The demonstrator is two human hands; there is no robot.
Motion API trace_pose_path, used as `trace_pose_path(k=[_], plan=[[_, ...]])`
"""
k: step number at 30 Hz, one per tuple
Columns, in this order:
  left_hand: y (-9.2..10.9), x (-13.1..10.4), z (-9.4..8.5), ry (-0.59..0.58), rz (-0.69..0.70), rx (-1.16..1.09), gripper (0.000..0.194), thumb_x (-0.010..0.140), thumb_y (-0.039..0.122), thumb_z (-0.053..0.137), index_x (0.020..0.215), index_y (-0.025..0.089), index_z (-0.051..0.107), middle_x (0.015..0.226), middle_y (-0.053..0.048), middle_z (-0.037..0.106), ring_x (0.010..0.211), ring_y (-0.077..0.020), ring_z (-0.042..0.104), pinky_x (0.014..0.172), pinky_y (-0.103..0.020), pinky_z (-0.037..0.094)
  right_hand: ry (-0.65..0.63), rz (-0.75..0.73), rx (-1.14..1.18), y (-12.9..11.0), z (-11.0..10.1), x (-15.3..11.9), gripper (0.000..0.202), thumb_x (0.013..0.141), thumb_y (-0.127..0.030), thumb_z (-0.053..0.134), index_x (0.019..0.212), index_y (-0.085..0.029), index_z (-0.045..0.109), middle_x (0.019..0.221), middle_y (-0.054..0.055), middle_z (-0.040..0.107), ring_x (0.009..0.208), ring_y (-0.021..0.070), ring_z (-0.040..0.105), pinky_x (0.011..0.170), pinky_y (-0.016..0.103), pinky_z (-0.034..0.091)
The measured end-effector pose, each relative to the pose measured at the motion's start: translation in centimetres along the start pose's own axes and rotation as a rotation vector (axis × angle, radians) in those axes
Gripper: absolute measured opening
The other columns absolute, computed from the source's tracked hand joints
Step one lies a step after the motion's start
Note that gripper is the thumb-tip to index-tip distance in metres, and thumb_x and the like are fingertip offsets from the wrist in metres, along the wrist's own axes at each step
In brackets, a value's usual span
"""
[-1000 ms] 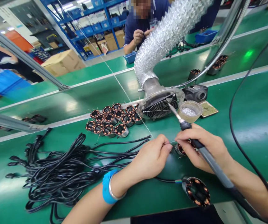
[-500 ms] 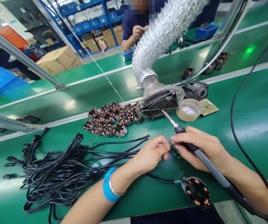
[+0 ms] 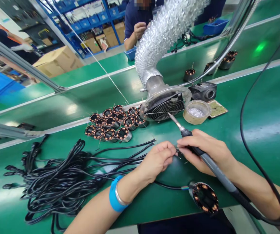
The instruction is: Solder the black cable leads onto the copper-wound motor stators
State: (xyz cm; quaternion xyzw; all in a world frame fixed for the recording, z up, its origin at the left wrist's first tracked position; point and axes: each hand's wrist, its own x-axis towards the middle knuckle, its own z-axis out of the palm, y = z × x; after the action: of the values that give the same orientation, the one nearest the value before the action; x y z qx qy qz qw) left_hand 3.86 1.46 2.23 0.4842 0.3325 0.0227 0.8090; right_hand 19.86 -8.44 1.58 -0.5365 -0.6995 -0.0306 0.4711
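Observation:
My right hand is closed around a soldering iron, its metal tip pointing up and left in front of the fan grille. The thumb and forefinger of that hand also reach toward thin wire ends beside my left fingers. My left hand is pinched on these wires; the part inside the fingers is hidden. Below the hands lies a motor stator with copper windings, joined by coloured wires to a black cable. A large heap of black cables lies to the left, several stripped ends reaching toward my left hand.
Several more stators stand grouped behind the cables. A fume-extractor fan with a silver duct, a round tub of solder-like metal, a sponge tray and a dark holder stand beyond my hands. A co-worker sits opposite.
The view has shifted slightly. My fingers have moved a little at the wire ends, while the iron stays in my right hand. At far left, another person has come further into view.

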Motion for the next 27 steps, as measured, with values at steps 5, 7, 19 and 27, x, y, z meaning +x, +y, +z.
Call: trace_pose_path(k=[5, 7, 19, 27], plan=[[-0.6, 0.3, 0.3, 0.138, 0.084, 0.062, 0.017, 0.075, 0.035, 0.056, 0.073, 0.02, 0.048, 0.046, 0.012, 0.031, 0.04, -0.0036, 0.017, 0.044, -0.02, 0.014, 0.099, 0.14, 0.025, -0.7, -1.8, -0.9, 0.053, 0.091, -0.005, 0.059, 0.138, -0.029, 0.057, 0.097, 0.002, 0.072, 0.077, 0.0165, 0.065, 0.07, 0.031, 0.056], [-0.7, 0.5, 0.4, 0.147, 0.093, 0.077, 0.017, 0.075, 0.035, 0.056, 0.073, 0.02, 0.048, 0.046, 0.012, 0.031, 0.041, -0.004, 0.018, 0.045, -0.021, 0.016, 0.167, 0.154, 0.017, -1.2, -2.5, -1.5, 0.056, 0.091, -0.011, 0.061, 0.143, -0.029, 0.055, 0.099, 0.003, 0.072, 0.082, 0.0192, 0.066, 0.07, 0.034, 0.056], [-0.7, 1.2, 0.5, 0.159, 0.085, 0.145, 0.016, 0.08, 0.032, 0.052, 0.072, 0.019, 0.051, 0.048, 0.011, 0.032, 0.043, -0.0056, 0.02, 0.048, -0.022, 0.018, 0.219, 0.292, 0.073, -1.7, -2.9, -2.5, 0.018, 0.087, -0.018, 0.061, 0.101, -0.026, 0.07, 0.075, 0.003, 0.065, 0.063, 0.0189, 0.056, 0.052, 0.035, 0.043], [-0.6, 1.2, 0.6, 0.149, 0.095, 0.135, 0.02, 0.076, 0.038, 0.054, 0.071, 0.019, 0.051, 0.047, 0.012, 0.032, 0.042, -0.0045, 0.017, 0.046, -0.022, 0.017, 0.218, 0.198, 0.101, -1.6, -2.6, -1.8, 0.017, 0.084, -0.016, 0.063, 0.099, -0.022, 0.07, 0.073, 0.002, 0.065, 0.057, 0.0174, 0.055, 0.049, 0.035, 0.042]])
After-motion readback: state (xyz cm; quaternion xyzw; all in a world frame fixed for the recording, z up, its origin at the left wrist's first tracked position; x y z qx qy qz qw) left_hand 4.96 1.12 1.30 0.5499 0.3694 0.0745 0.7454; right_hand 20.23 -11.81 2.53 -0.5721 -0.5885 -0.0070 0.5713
